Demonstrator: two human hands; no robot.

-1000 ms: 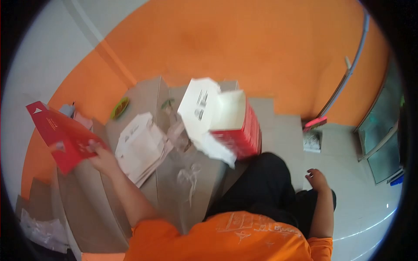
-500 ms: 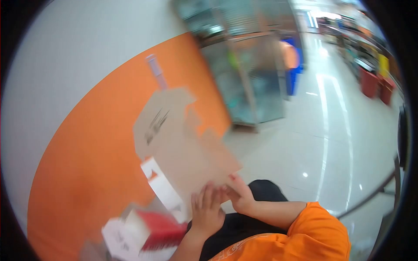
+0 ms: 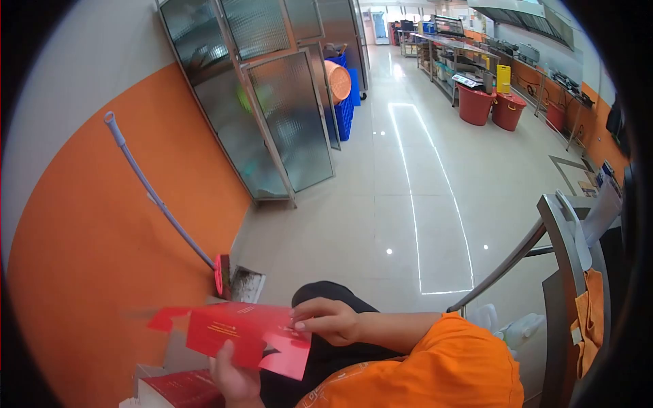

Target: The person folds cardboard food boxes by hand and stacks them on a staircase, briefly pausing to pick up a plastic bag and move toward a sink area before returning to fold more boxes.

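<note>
Gripping a flat red card [image 3: 235, 331] from below, left hand [image 3: 232, 375] closed on its lower edge, right hand [image 3: 328, 319] pinching its right end, card held above a red box [image 3: 182, 390], broom [image 3: 166, 207] leaned against the orange wall [image 3: 88, 245]

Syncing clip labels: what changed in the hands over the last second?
A second ago only the left hand held the flat red carton, out to the left; the right hand rested empty by the leg. Now both hands grip the carton in front of the body, right hand pinching its upper edge. The view swung from the stairs to the open floor. The orange shirt and seated pose are unchanged.
</note>
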